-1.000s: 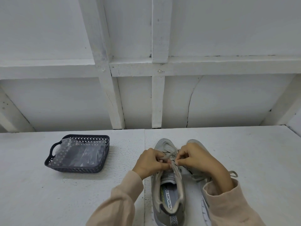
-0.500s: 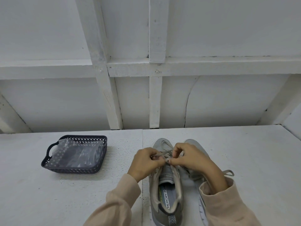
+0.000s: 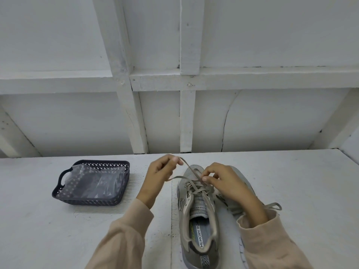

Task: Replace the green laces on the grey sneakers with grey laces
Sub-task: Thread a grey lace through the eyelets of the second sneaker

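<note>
Two grey sneakers stand side by side on the white table, toes pointing away from me. The left sneaker (image 3: 198, 220) shows its insole and carries a grey lace (image 3: 191, 174) through its eyelets. My left hand (image 3: 162, 172) pinches one end of that lace and holds it up and to the left of the toe. My right hand (image 3: 223, 180) pinches the lace at the upper eyelets. The right sneaker (image 3: 236, 205) is mostly hidden under my right arm; a grey lace loop (image 3: 274, 206) sticks out beside it. No green lace shows.
A dark blue plastic basket (image 3: 93, 199) with a clear plastic bag (image 3: 93, 181) inside sits left of the shoes. A white wooden wall with beams rises right behind the table (image 3: 301, 181).
My left hand has moved up and to the left, pulling a length of grey lace out from the shoe. My right hand stays at the eyelets.
</note>
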Demonstrator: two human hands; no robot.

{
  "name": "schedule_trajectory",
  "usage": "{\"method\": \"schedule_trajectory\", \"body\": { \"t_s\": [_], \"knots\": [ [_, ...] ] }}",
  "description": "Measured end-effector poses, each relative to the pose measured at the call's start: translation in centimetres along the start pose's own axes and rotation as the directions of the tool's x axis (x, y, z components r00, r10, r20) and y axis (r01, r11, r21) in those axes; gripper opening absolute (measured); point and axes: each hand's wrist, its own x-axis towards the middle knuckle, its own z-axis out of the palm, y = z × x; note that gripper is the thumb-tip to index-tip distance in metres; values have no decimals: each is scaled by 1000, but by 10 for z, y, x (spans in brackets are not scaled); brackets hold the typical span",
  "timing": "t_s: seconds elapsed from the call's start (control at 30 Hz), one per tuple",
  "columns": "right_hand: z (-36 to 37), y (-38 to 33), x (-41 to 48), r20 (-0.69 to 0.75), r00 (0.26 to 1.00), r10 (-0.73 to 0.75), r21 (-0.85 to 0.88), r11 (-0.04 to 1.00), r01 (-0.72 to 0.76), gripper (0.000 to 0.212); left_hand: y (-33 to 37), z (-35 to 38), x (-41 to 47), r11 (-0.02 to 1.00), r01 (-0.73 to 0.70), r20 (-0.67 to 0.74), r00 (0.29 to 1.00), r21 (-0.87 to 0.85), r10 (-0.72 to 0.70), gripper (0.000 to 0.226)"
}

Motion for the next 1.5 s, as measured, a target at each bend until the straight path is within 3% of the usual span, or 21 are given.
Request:
{"method": "schedule_trajectory", "body": {
  "t_s": [0.07,0.2,0.4,0.5,0.67,0.77,0.83,0.93,1.07,1.5],
  "knots": [
    [-2,-2,-1,63,998,1,46,999,-4,16,-2,-6,3,998,12,-59,998,-56,-15,24],
    [0,-9,-3,183,982,-54,183,983,20,11,-6,-7,1,997,45,-36,998,-63,-48,25],
    [8,-11,1,76,997,5,302,953,-28,7,-7,-5,-2,996,48,-4,999,-80,-49,26],
    [9,-13,2,124,992,13,433,899,-66,11,-7,-7,-2,997,29,23,999,-74,-28,25],
    [22,-14,5,101,995,17,438,897,-60,18,-9,-6,-1,996,62,20,998,-61,-60,25],
    [23,-16,5,56,997,48,527,847,-70,22,-21,-3,0,993,95,-137,987,72,-84,18],
    [23,-18,5,34,998,45,568,821,-56,24,-32,-3,-2,961,85,-236,971,262,-22,27],
    [23,-21,7,-13,999,49,559,829,-33,22,-35,-1,-8,922,9,-211,974,387,79,35],
    [23,-26,11,-95,995,35,470,882,14,21,-30,6,-12,982,100,7,995,163,-102,17],
    [23,-26,5,-64,998,-5,396,918,30,15,-35,3,-19,983,160,1,987,87,-161,14]
  ]
}}
